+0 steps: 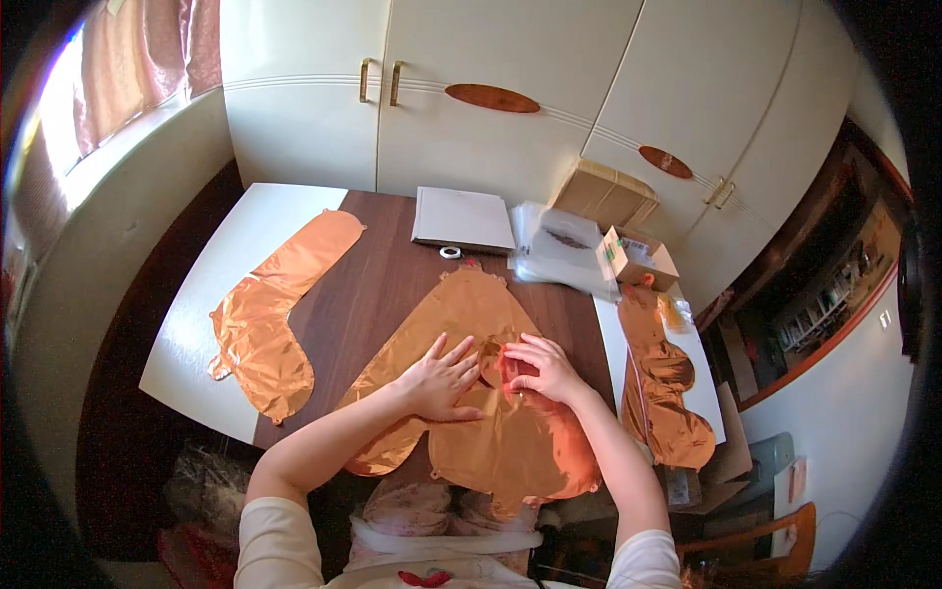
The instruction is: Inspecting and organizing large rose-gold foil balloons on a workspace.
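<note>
A large flat copper-coloured foil balloon (471,452), uninflated and wrinkled, lies on the table in front of me. My left hand (439,383) rests palm down on its middle, with the fingers spread. Just right of it, my right hand (546,370) touches the foil with bent fingers, its thumb apart from them. Between the hands the foil is creased and shines reddish near a small opening. Another bent copper foil balloon (265,334) lies flat at the left. A third, wavy-edged foil balloon (667,393) lies at the right edge of the table.
Behind the balloon, a white flat box (462,218) sits beside a roll of white tape (449,253). Clear plastic bags (559,245), a brown cardboard box (603,191) and a small open box (643,257) stand at the back right. White cupboards (491,44) rise behind the table.
</note>
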`<state>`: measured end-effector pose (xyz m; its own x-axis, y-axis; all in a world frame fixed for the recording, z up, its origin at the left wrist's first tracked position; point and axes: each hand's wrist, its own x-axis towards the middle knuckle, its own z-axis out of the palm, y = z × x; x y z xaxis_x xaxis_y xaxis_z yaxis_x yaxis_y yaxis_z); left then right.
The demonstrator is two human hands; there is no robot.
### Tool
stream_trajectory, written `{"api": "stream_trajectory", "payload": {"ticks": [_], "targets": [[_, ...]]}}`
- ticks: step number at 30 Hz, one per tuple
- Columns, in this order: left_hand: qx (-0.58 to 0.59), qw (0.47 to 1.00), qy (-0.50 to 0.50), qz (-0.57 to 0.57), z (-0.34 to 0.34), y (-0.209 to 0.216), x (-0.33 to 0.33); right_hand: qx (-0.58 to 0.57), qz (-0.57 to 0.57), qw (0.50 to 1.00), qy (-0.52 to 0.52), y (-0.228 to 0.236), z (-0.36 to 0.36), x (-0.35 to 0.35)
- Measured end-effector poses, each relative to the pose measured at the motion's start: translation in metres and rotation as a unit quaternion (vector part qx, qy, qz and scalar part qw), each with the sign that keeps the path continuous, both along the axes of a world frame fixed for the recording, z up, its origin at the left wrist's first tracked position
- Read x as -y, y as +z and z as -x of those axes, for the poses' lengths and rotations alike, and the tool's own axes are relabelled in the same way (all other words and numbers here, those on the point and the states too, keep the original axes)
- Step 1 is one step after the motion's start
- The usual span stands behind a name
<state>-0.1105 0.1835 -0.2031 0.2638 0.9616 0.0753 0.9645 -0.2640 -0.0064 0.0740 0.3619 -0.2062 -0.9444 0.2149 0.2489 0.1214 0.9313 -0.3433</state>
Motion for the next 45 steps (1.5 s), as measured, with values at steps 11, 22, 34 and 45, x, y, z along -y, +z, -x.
{"api": "stream_trajectory", "payload": {"ticks": [11,22,34,45], "targets": [[0.057,0.995,-0.008,-0.083,-0.002,0.002,0.003,0.06,-0.014,0.998,-0.003,0.01,0.004,-0.003],[0.045,0.998,-0.027,-0.04,0.0,-0.003,0.001,0.06,-0.05,0.997,-0.013,0.015,0.002,0.0],[0.05,0.997,-0.029,-0.045,0.001,-0.002,0.001,0.198,-0.097,0.975,-0.025,0.017,0.008,-0.01],[0.056,0.997,-0.029,-0.038,0.0,0.002,0.001,0.241,-0.083,0.967,-0.025,0.024,0.011,-0.007]]}}
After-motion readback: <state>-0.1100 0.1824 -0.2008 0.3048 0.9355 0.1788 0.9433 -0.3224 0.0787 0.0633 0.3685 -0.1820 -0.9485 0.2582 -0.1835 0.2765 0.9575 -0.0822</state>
